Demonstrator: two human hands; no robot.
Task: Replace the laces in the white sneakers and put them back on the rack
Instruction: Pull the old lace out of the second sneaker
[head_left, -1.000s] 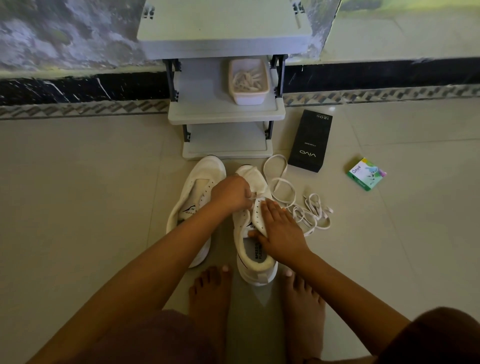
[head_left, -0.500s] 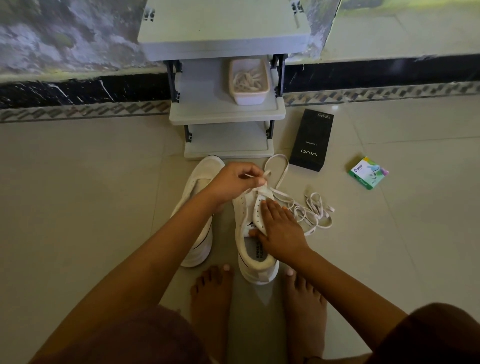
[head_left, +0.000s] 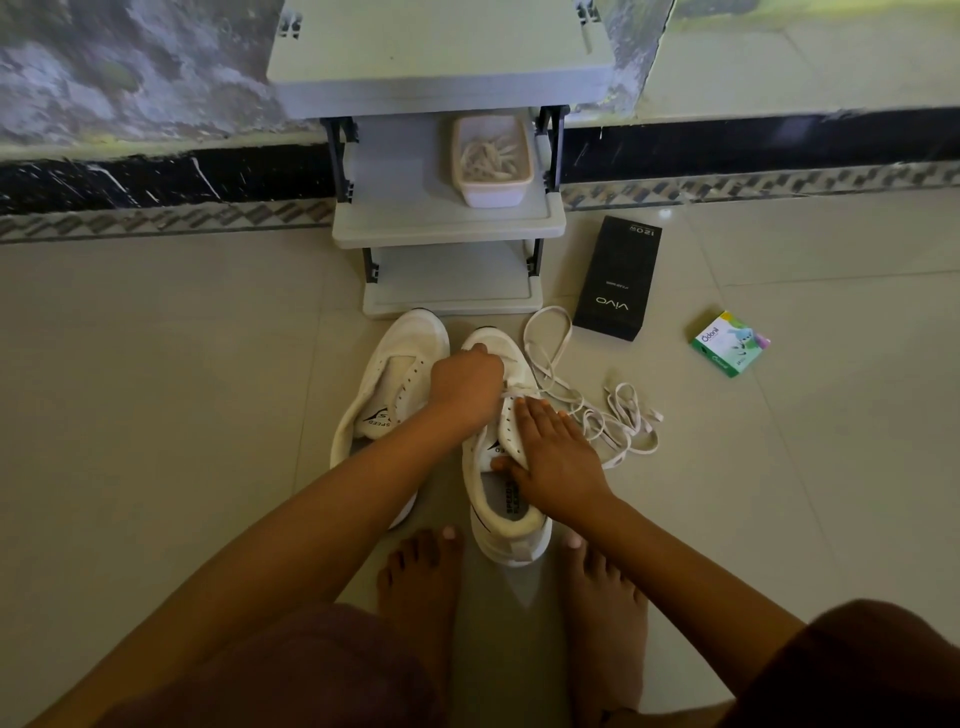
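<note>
Two white sneakers stand on the floor before a grey rack (head_left: 447, 228). The left sneaker (head_left: 395, 379) has bare eyelets and no lace. My left hand (head_left: 467, 384) is curled over the front of the right sneaker (head_left: 506, 525), pinching the white lace (head_left: 550, 364) at the eyelets. My right hand (head_left: 556, 457) lies over that shoe's right eyelet flap, fingers straight on top and thumb tucked under the flap. The lace runs off to the right in a loop and a loose pile (head_left: 618, 421) on the floor.
A white tub (head_left: 491, 195) holding pale pieces sits on the rack's middle shelf. A black phone box (head_left: 618, 280) and a small green box (head_left: 730, 343) lie on the tiles to the right. My bare feet (head_left: 426, 587) flank the right sneaker's heel.
My left hand, which had lifted and pulled the lace up and away half a second ago, has dropped back onto the right sneaker's eyelets. The right hand has stayed on the flap.
</note>
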